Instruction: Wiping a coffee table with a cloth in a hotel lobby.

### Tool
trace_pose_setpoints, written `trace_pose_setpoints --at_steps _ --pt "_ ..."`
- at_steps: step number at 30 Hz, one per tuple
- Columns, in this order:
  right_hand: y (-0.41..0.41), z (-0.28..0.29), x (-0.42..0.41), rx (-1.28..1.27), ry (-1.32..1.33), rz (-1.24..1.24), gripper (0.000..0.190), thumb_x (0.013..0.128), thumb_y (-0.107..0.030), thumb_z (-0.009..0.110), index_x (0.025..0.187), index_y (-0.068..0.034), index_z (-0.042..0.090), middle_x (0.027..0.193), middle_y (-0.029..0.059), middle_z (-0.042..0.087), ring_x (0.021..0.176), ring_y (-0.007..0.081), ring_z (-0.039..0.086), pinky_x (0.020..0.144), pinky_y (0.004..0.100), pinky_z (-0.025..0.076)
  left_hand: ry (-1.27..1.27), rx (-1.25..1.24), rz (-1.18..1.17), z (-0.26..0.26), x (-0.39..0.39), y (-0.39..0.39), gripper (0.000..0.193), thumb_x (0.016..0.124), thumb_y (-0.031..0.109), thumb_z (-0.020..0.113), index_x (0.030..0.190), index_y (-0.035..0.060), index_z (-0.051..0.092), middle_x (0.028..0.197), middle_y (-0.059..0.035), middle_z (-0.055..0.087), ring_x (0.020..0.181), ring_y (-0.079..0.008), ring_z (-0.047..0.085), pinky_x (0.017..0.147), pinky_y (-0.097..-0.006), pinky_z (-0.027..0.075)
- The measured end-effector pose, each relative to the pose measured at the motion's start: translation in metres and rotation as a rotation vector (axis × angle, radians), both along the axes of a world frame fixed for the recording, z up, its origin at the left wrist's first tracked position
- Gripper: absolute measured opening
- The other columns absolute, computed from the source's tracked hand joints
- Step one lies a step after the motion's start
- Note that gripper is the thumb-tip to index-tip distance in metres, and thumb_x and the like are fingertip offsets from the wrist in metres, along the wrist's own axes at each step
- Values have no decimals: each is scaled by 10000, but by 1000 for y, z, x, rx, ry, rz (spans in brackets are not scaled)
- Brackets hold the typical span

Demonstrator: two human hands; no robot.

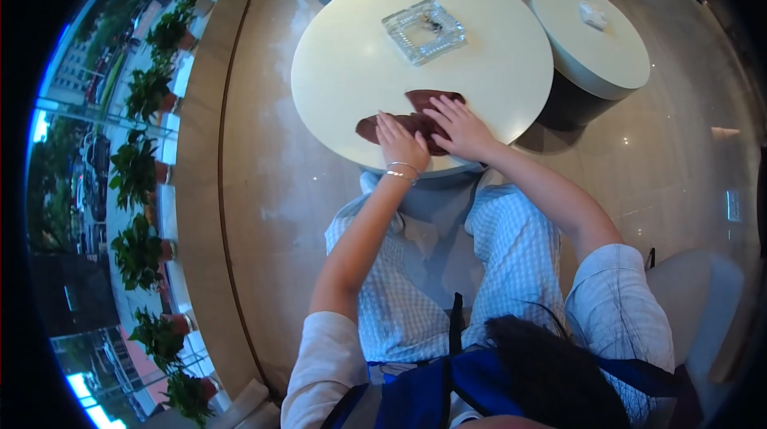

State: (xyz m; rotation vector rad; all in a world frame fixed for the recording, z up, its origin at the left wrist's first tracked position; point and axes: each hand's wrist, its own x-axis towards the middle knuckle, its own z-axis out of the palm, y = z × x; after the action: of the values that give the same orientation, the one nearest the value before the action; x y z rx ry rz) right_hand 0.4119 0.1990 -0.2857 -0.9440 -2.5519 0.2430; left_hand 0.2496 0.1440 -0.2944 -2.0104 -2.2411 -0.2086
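Note:
A flat, dark reddish-brown piece of soft material (367, 128), cloth or thin leather, lies near the front edge of a round cream tabletop (335, 69). It has an irregular outline, with a notch between its upper part and its lower part. My left hand (402, 144) rests palm down on the lower part, fingers straight and close together, a bracelet at the wrist. To its right, my right hand (461, 127) presses down with fingers spread over the right side. The hands cover much of the middle, so I cannot tell whether it is one piece or two.
Beyond the hands stands a square glass ashtray (424, 32) with dark bits in it. A smaller round side table (575, 39) at the right bears a crumpled white tissue (593, 15). Potted plants (136, 168) line the window at left. A chair (689, 303) is behind my right arm.

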Motion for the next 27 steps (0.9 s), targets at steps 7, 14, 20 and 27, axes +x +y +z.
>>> trace_pose_setpoints --at_steps 7,14,20,27 --pt "41 -8 74 38 -69 -275 645 801 -410 564 1346 -118 380 1428 186 297 1325 339 276 1091 440 219 -99 79 -49 -10 68 49 753 877 400 397 1275 -224 262 1363 -398 220 1325 -476 167 1096 -494 132" --pt "101 -19 101 182 12 -373 641 789 -409 593 1327 -118 401 1396 184 348 1297 336 323 1079 433 248 -61 186 -66 -14 105 102 762 868 418 378 1285 -210 271 1374 -386 223 1317 -483 183 1095 -500 111" --pt "98 -10 97 50 46 -492 632 803 -404 561 1302 -40 428 1386 270 322 1303 399 279 1080 450 224 108 64 -25 -14 128 120 742 872 387 333 1284 -224 253 1366 -404 213 1307 -510 183 1073 -538 139" --pt "99 -15 104 -11 59 -501 673 799 -451 554 1312 -37 419 1390 272 313 1309 396 270 1088 437 210 76 -123 24 -15 139 130 788 873 402 321 1281 -257 179 1361 -426 179 1299 -527 184 1058 -543 194"
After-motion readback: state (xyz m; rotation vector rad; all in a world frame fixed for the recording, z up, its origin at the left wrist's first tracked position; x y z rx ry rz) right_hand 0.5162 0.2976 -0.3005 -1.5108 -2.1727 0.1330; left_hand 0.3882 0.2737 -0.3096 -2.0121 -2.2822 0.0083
